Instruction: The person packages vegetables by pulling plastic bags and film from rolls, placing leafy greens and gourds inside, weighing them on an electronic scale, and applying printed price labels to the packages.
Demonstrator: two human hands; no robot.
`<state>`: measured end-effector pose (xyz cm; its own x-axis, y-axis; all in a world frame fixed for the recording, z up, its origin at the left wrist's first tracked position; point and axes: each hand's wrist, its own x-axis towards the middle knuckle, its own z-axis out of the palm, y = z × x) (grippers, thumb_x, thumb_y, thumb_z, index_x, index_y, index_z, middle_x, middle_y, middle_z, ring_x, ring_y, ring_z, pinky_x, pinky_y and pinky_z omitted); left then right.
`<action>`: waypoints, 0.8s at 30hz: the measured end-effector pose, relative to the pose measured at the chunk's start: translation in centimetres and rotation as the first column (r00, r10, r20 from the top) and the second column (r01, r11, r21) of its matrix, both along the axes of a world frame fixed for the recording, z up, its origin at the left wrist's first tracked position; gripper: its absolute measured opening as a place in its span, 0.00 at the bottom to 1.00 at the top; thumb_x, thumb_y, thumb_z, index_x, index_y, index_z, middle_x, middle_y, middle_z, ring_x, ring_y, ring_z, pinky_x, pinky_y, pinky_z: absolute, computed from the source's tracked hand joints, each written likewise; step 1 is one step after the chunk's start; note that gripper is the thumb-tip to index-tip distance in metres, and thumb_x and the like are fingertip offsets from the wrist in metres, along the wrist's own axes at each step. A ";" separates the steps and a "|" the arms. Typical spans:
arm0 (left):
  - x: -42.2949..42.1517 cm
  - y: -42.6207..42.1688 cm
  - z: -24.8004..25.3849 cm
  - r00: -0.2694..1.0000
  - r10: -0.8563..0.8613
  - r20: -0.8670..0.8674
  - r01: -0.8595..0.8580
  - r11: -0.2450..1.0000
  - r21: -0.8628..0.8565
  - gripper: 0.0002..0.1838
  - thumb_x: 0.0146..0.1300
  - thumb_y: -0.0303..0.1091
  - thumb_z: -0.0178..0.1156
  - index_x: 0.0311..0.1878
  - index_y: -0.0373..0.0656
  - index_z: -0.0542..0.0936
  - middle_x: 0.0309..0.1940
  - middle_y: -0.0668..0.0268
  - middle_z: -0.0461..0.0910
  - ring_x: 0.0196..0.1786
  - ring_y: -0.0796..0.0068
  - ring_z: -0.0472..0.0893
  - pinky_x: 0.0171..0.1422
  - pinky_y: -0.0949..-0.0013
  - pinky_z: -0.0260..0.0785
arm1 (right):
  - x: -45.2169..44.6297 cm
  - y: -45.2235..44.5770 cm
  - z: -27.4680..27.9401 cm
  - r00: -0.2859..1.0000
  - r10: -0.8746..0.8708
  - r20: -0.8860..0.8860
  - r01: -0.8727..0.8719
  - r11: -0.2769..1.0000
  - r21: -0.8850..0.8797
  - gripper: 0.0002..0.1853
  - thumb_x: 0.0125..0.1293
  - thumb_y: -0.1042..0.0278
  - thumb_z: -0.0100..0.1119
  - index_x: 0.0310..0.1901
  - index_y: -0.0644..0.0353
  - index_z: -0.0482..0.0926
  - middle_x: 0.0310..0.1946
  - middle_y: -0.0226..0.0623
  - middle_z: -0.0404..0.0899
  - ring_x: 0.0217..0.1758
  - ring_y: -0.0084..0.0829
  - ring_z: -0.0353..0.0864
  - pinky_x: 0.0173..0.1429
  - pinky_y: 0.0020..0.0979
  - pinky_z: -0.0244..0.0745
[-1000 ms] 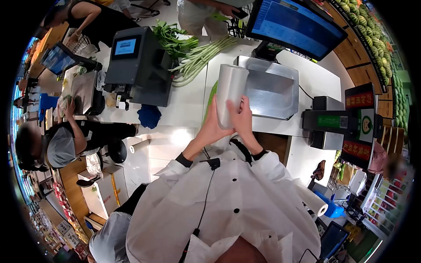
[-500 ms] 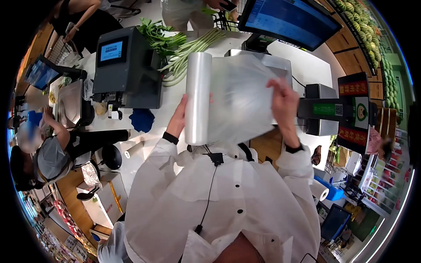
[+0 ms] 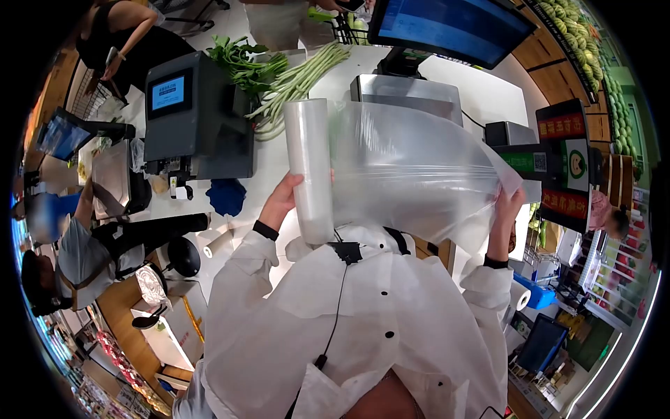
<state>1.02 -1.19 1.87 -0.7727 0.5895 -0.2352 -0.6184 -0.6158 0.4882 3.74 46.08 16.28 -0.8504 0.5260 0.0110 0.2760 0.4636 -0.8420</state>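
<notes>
My left hand (image 3: pixel 281 198) is wrapped round the lower half of a roll of clear plastic bags (image 3: pixel 309 167), which stands nearly upright before my chest. From the roll a wide sheet of clear plastic bag (image 3: pixel 412 157) stretches to the right. Its far end is pinched in my right hand (image 3: pixel 507 209), with the fingers closed on the plastic. Behind the sheet, partly covered by it, lies a metal weighing plate (image 3: pixel 408 89). Long green beans (image 3: pixel 296 87) and leafy greens (image 3: pixel 248 66) rest on the white counter (image 3: pixel 342 77), beyond the roll.
A dark label printer (image 3: pixel 199 115) stands at the left, with a blue cloth-like item (image 3: pixel 226 197) beside it. A monitor (image 3: pixel 453 28) rises behind the plate. A payment stand (image 3: pixel 562 164) is at the right. Another person (image 3: pixel 87 258) works at the far left.
My hands have moved apart, my right hand to the right. The roll, earlier between both hands, is now in my left, and a long sheet has been drawn from it.
</notes>
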 end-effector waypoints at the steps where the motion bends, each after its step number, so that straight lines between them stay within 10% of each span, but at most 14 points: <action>1: 0.0 0.5 0.2 1.000 -0.007 -0.003 0.007 1.000 0.000 0.45 0.48 0.51 0.69 0.64 0.34 0.64 0.54 0.53 0.75 0.55 0.60 0.78 0.61 0.61 0.72 | 0.0 0.2 -0.8 1.000 -0.007 -0.003 0.007 1.000 0.000 0.08 0.68 0.71 0.55 0.39 0.67 0.80 0.25 0.26 0.77 0.26 0.14 0.68 0.30 0.18 0.62; 3: 0.2 1.3 0.7 0.992 -0.049 -0.113 0.039 0.995 -0.088 0.44 0.44 0.53 0.70 0.62 0.33 0.69 0.54 0.53 0.76 0.57 0.60 0.77 0.60 0.61 0.72 | 0.2 0.5 -2.0 0.969 -0.084 -0.233 0.024 0.968 -0.249 0.13 0.70 0.64 0.55 0.42 0.68 0.81 0.27 0.25 0.77 0.28 0.13 0.68 0.30 0.15 0.60; 9: 1.2 2.2 4.3 0.966 -0.107 -0.236 0.047 0.968 -0.247 0.46 0.40 0.51 0.72 0.61 0.33 0.69 0.50 0.54 0.78 0.54 0.60 0.78 0.59 0.60 0.72 | 3.4 3.3 -3.2 0.988 -0.068 -0.140 0.061 0.997 -0.055 0.13 0.70 0.64 0.56 0.41 0.68 0.81 0.31 0.26 0.79 0.30 0.13 0.69 0.34 0.17 0.63; 15: 2.9 -4.6 2.1 0.979 0.050 -0.199 -0.111 0.944 -0.310 0.48 0.39 0.49 0.73 0.61 0.32 0.67 0.52 0.54 0.75 0.53 0.63 0.78 0.56 0.63 0.73 | 9.3 16.3 2.1 0.937 0.099 -0.335 0.215 0.592 0.777 0.15 0.74 0.63 0.48 0.43 0.63 0.82 0.21 0.25 0.72 0.20 0.11 0.63 0.23 0.18 0.54; 21: 0.9 -6.8 -0.4 0.891 0.418 -0.177 -0.409 0.568 -0.715 0.40 0.46 0.36 0.74 0.61 0.34 0.66 0.51 0.58 0.76 0.51 0.67 0.77 0.57 0.68 0.69 | 12.0 11.3 2.1 0.998 0.051 -0.020 -0.041 0.934 0.356 0.13 0.74 0.65 0.47 0.43 0.63 0.80 0.13 0.18 0.62 0.14 0.09 0.57 0.19 0.19 0.50; 24: -1.2 -4.7 -4.2 0.799 0.409 -0.441 -0.570 0.281 -0.772 0.40 0.45 0.32 0.75 0.60 0.34 0.66 0.51 0.58 0.76 0.52 0.69 0.76 0.57 0.69 0.68 | 11.3 9.2 0.9 0.954 0.145 0.264 -0.176 0.979 0.099 0.13 0.74 0.64 0.47 0.44 0.62 0.80 0.13 0.17 0.62 0.13 0.09 0.57 0.18 0.19 0.52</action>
<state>-0.16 -5.91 -2.32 -0.9083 -0.3547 -0.2219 -0.2367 -0.0015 0.9716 15.03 55.28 17.16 -0.9062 0.3906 -0.1618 0.3872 0.6130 -0.6888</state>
